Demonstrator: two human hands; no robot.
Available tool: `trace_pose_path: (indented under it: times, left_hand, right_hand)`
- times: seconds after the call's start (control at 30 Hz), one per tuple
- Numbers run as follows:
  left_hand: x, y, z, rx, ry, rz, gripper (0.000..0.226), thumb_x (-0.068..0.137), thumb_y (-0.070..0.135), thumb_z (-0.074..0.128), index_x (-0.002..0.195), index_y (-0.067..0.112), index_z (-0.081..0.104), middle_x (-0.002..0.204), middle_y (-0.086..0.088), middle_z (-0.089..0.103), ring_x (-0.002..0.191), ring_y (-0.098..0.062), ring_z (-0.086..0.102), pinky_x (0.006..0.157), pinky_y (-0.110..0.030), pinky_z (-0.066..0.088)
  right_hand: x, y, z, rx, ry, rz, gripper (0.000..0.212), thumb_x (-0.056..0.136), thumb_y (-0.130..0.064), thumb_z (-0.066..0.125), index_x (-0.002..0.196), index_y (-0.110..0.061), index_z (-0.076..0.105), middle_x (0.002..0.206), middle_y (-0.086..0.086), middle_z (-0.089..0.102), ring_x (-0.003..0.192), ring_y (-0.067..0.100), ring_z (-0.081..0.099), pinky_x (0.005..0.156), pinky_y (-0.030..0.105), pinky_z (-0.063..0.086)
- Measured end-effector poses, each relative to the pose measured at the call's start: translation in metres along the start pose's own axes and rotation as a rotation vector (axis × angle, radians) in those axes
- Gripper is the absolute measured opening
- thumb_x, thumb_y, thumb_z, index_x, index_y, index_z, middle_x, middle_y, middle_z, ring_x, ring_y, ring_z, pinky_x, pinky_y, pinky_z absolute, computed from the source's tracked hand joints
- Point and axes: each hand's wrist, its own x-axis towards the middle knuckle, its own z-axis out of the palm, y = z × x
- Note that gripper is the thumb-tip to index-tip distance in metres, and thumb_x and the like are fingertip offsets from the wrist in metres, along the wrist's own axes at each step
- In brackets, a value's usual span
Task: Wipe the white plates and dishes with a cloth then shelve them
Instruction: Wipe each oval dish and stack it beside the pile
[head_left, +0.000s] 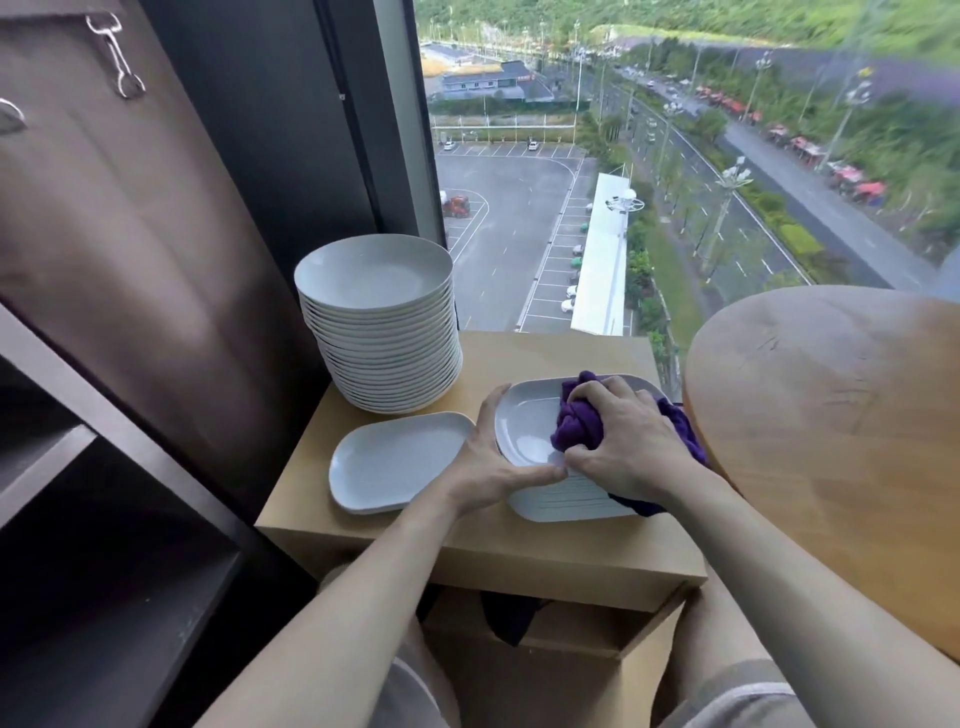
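From my feed, the work sits on a cardboard box (519, 358) used as a table, pushed up against a window (623, 156). At its back left corner stands a tall stack of round plates (384, 332). Near the front left corner a single dish (395, 462) lies flat on its own, just beside the left hand.

Toward the front right corner is a low pile of dishes (566, 501), and the top dish (524, 421) is the one being handled. The left hand (493, 462) holds it by the rim. The thumb lies along the near edge and the fingers reach up the left edge.

The right hand (628, 441) has its fingers curled tight round a bunched purple cloth (576, 426) and presses it onto the right half of the top dish. Part of the cloth trails off the dish on the right, under the wrist.

A round wooden table (831, 415) overlaps the box's right edge. A dark shelf unit (104, 467) stands to the left of the box.
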Motion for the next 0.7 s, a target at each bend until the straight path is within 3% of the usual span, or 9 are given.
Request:
trace_pose_path:
  times: [0.13,0.3,0.57,0.7]
  left_hand:
    - [-0.005,-0.002,0.002,-0.003,-0.002,0.002,0.129,0.064,0.044,0.098,0.154,0.063,0.007,0.149,0.013,0.045,0.137,-0.002,0.047,0.115,-0.025,0.039]
    - [-0.005,-0.007,0.002,-0.009,0.004,0.032,0.123,0.065,0.039,0.099,0.149,0.066,0.014,0.148,0.011,0.043,0.136,-0.009,0.051,0.119,-0.036,0.042]
    - [-0.002,-0.011,0.006,-0.028,0.030,0.059,0.120,0.059,0.042,0.100,0.146,0.059,0.019,0.145,0.010,0.045,0.134,-0.009,0.051,0.116,-0.038,0.046]
    - [-0.005,-0.012,0.008,-0.074,0.028,0.064,0.117,0.068,0.022,0.098,0.150,0.048,0.018,0.144,0.010,0.049,0.129,-0.001,0.054,0.106,-0.022,0.049]
  right_hand:
    - [-0.003,-0.001,-0.011,-0.020,-0.022,-0.003,0.067,0.066,-0.057,0.061,0.129,-0.039,0.049,0.134,-0.010,0.046,0.118,0.024,0.042,0.105,0.045,0.039]
    - [0.000,0.017,-0.031,-0.167,0.047,0.080,0.047,0.073,-0.052,0.064,0.115,-0.035,0.052,0.112,-0.006,0.046,0.105,0.026,0.045,0.094,0.043,0.041]
    - [0.023,0.009,-0.016,-0.231,0.051,0.072,0.054,0.075,-0.050,0.062,0.123,-0.029,0.047,0.126,0.002,0.043,0.116,0.031,0.039,0.099,0.048,0.036]
    - [0.031,-0.014,-0.006,-0.245,0.029,-0.011,0.053,0.077,-0.048,0.060,0.125,-0.031,0.047,0.129,0.000,0.043,0.118,0.029,0.038,0.097,0.048,0.035]
